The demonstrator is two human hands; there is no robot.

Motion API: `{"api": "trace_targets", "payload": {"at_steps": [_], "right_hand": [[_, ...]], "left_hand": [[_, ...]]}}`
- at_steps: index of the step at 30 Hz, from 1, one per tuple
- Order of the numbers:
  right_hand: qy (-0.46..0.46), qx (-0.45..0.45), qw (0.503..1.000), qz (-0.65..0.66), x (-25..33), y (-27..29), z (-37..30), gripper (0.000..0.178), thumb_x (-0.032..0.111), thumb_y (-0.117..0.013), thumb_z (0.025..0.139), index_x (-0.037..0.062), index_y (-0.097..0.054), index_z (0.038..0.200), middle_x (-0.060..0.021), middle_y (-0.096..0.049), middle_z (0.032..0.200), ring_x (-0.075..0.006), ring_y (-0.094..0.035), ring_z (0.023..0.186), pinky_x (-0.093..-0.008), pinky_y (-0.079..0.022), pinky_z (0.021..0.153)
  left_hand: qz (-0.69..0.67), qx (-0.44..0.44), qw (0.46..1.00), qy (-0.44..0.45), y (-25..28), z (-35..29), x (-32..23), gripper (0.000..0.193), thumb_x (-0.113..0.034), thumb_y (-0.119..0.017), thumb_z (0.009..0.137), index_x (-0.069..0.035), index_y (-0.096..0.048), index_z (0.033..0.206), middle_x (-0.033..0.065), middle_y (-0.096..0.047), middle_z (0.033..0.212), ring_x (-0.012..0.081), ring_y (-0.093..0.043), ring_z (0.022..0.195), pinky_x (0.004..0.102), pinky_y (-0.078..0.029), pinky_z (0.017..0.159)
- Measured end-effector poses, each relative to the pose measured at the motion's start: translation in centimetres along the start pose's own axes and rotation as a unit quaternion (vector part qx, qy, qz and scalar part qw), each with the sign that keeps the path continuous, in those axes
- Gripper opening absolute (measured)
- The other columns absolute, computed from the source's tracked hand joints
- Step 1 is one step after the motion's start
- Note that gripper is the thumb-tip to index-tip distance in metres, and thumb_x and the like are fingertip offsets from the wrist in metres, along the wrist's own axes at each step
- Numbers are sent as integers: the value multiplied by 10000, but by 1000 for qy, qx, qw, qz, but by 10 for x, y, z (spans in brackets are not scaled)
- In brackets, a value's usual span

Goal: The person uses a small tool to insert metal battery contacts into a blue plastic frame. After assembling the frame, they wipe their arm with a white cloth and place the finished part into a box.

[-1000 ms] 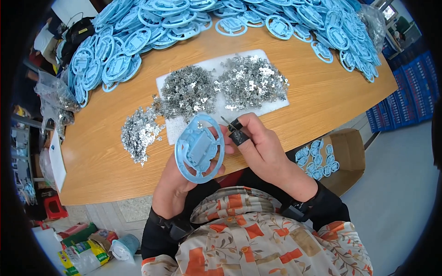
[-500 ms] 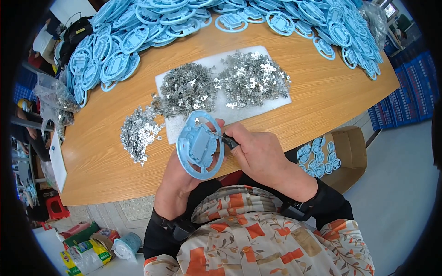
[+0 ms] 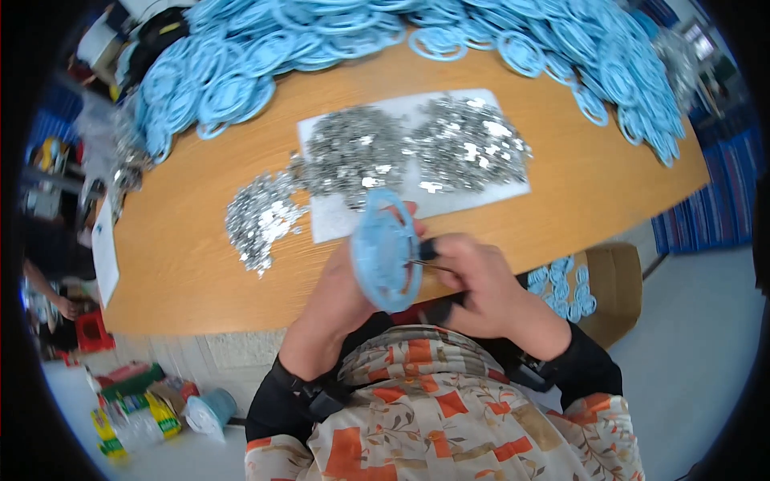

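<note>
My left hand (image 3: 335, 280) is closed around a light blue plastic steering-wheel-shaped part (image 3: 383, 260) with an oval rim. The part stands tilted over the table's near edge, and its face is blurred by motion. Close at its right side, my right hand (image 3: 485, 284) grips a black-handled tool (image 3: 431, 250) with a thin metal shaft; its exact kind is blurred. Beyond my hands, small silvery metal clips lie in two heaps (image 3: 357, 152) on a white foam sheet (image 3: 341, 228). A smaller silvery heap (image 3: 265, 216) rests on the wood to the left.
Many similar blue parts (image 3: 265, 52) are piled along the far side of the wooden table (image 3: 176, 280). A cardboard box (image 3: 613, 280) with more blue pieces is below right, near blue crates (image 3: 710, 200). A bucket (image 3: 210, 413) stands on the floor at left.
Both hands and the blue part have shifted right, and the part has turned more edge-on. My right hand has rotated, and the tool's tip no longer rests inside the part's upper face.
</note>
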State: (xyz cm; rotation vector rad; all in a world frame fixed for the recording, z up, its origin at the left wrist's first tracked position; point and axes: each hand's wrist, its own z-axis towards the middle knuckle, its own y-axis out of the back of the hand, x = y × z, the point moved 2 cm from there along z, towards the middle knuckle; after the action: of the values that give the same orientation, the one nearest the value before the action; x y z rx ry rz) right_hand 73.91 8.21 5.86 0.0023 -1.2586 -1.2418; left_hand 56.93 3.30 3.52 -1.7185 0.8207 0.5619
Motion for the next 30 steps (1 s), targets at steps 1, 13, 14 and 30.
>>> {"api": "trace_targets", "payload": {"at_steps": [1, 13, 14, 30], "right_hand": [[-30, -20, 996, 82, 5, 6, -5, 480, 181, -771, 696, 69, -545, 1105, -68, -523, 643, -215, -539, 538, -335, -421, 490], [-216, 70, 944, 240, -6, 18, -9, 193, 21, -547, 835, -1, -614, 1015, -2, -546, 759, -56, -501, 701, -232, -419, 627], [-219, 68, 945, 233, -6, 16, -5, 193, 21, -547, 835, -1, -614, 1015, -2, -546, 759, -56, -501, 701, -232, -419, 627], [-166, -2, 976, -141, -34, -22, 67, 283, 11, -613, 793, 42, -570, 1071, -168, -641, 970, -374, -626, 926, -423, -515, 782]], "left_hand": [[151, 20, 987, -60, 2, 4, 3, 423, -164, -440, 989, -35, -438, 1392, 111, -575, 1255, 181, -584, 1106, 304, -492, 913], [405, 49, 901, -146, -13, -26, -39, 462, -98, -626, 919, -48, -469, 1350, 85, -599, 1105, 125, -584, 966, 272, -479, 845], [419, 69, 902, -82, -9, -28, -39, 414, -130, -644, 919, -37, -524, 1304, 86, -627, 1025, 113, -589, 887, 263, -496, 793], [288, -51, 953, -76, 45, -39, -26, 304, -125, -625, 949, -36, -567, 1235, 34, -649, 998, 61, -590, 901, 231, -492, 775]]}}
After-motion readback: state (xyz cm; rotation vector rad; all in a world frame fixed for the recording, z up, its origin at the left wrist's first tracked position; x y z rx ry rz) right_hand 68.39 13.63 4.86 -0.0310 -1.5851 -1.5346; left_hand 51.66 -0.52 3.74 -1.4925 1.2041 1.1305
